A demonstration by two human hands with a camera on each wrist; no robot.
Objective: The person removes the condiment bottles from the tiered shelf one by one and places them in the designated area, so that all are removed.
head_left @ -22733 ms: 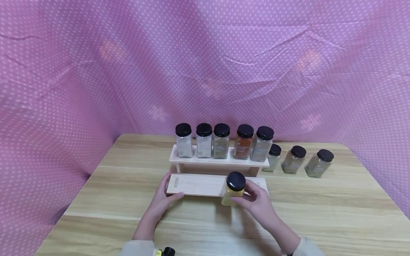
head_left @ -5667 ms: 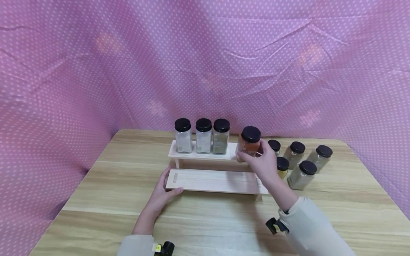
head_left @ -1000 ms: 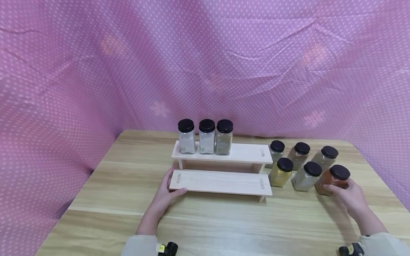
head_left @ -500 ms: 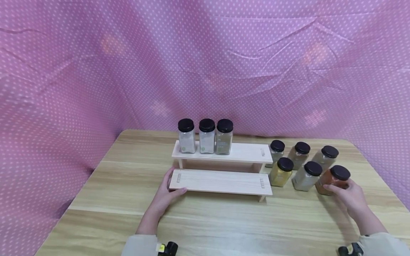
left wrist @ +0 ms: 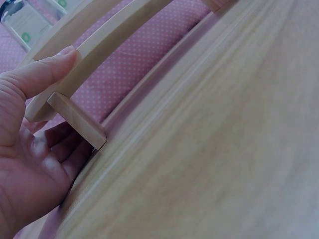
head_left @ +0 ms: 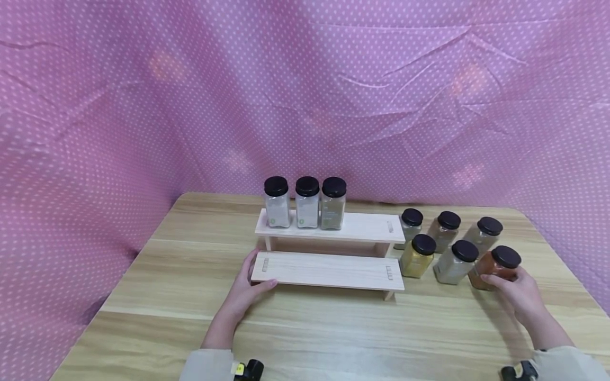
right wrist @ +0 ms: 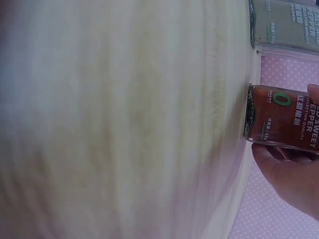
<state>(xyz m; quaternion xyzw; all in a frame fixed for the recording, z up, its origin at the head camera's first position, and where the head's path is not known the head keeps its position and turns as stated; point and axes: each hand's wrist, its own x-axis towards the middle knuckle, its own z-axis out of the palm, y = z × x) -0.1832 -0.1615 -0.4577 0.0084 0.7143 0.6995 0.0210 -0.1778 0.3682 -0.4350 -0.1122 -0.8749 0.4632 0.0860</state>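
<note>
With thumb on top and fingers beneath, my left hand grips the left end of the lower step of a pale wooden two-tier rack. The left wrist view shows its fingers curled behind the short rack leg. At the far right my right hand holds a spice jar of red sweet pepper powder, black-lidded and upright at the table surface. Its label faces the right wrist camera, with the thumb and fingers around the jar.
Three black-lidded jars stand on the upper step: two white ones and a greenish one. Right of the rack, a yellow jar and a grey jar line up with the red one, before three more jars. Pink dotted cloth hangs behind.
Over the last second almost nothing moves. Since the older frames, the yellow, grey and red jars have left the rack for the table at right; my left hand has stayed on the lower step.
</note>
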